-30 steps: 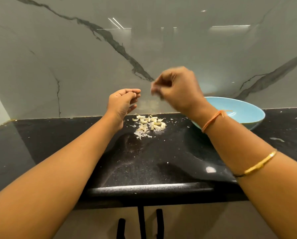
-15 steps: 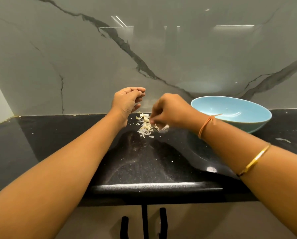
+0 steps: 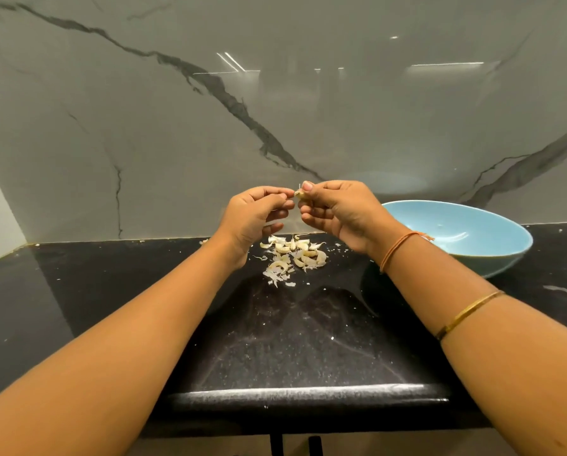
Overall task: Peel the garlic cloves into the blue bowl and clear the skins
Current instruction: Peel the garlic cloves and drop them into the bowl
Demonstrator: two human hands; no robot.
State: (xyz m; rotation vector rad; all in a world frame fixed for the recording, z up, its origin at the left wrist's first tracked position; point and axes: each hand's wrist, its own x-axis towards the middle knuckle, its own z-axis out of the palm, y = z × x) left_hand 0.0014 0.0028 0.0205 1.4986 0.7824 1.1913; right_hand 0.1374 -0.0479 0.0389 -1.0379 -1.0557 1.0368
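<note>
Garlic clove (image 3: 299, 194), shown in mid-peel, was held up between the two hands, above the black countertop (image 3: 308, 340) and in front of the veined backsplash (image 3: 176, 126). The right hand (image 3: 338, 212) gripped the clove between its thumb and curled fingers. The left hand (image 3: 252, 215), fingers also curled, closed thumb and forefinger in a pinch at the clove's left end, apparently on a shred of skin, though the contact was too small to resolve. Directly below the hands, toward the far side of the counter, lay the pile (image 3: 292, 255) of cloves mixed with shed skins. The blue bowl (image 3: 492, 255) stood to the right of the pile and apart from it, partly behind the right forearm. No peeled clove could be made out in the part of its interior that showed, so the task was judged to be far from finished. Good practice at this step called for a firm but not crushing hold by the right hand. The left would draw the skin off lengthwise in strips, with the clove turned a little between pulls. Working above the pile would let loose skins fall in one place for later clearing. Papery skin was likely to cling to the fingertips and would best be rubbed off over the pile. The bare clove would be carried right and let go only once over the bowl, so that no skin went in with it.
</note>
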